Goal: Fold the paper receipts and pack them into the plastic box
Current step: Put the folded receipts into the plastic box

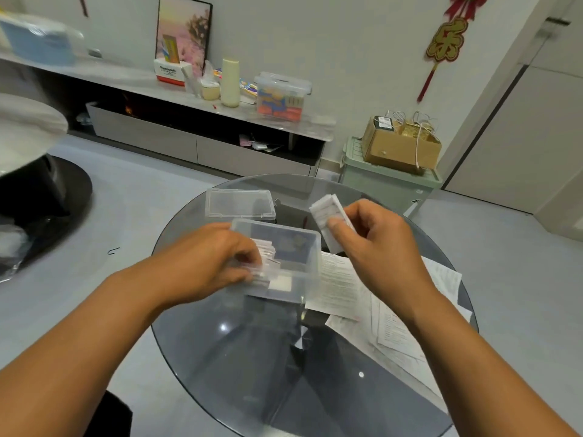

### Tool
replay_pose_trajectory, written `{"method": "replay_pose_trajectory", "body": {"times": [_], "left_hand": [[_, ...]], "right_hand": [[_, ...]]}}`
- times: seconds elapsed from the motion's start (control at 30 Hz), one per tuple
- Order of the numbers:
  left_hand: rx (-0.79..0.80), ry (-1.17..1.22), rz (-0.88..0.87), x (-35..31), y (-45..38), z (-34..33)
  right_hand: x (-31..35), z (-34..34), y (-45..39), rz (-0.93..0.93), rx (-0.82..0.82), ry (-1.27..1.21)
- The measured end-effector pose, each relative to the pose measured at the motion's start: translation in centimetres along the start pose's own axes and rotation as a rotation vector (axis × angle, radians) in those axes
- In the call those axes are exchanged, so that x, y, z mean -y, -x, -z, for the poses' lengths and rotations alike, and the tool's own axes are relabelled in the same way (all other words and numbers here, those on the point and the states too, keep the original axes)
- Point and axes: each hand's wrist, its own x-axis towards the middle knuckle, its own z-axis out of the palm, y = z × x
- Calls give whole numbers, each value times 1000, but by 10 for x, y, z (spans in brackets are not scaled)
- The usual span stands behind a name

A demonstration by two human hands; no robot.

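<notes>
A clear plastic box (303, 244) stands open on the round glass table (239, 357), with several folded receipts (268, 263) stacked inside at its left. My left hand (208, 263) grips the box's left wall, fingers curled over the rim onto the folded receipts. Just above the box's right edge, my right hand (375, 247) pinches a folded white receipt (328, 216) between thumb and fingers. Flat, unfolded receipts (391, 313) lie spread on the table to the right of the box, partly under my right forearm.
The box's clear lid (239, 205) lies just behind the box. Beyond the table stand a green storage bin (388, 184) topped by a cardboard carton, and a long low cabinet (189, 143) with bottles and containers on it. A black-based table (38, 190) is at left.
</notes>
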Motion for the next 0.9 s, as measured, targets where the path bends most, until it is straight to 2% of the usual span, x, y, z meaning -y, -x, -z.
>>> {"method": "replay_pose_trajectory", "body": {"times": [0.07, 0.17, 0.3, 0.53, 0.7, 0.9], "left_hand": [[-3, -43, -40, -11, 2, 0], [-44, -269, -145, -23, 0, -6], [38, -420, -72, -30, -11, -17], [-19, -444, -48, -24, -10, -26], [68, -538, 11, -23, -17, -28], [103, -462, 25, -23, -19, -30]], "right_hand": [[7, -6, -3, 16, 68, 85], [8, -16, -3, -14, 186, 145], [7, -21, 2, -121, 301, 82], [8, -18, 2, -155, 373, 113], [15, -20, 3, -131, 419, 211], [11, -28, -2, -58, 361, 339]]}}
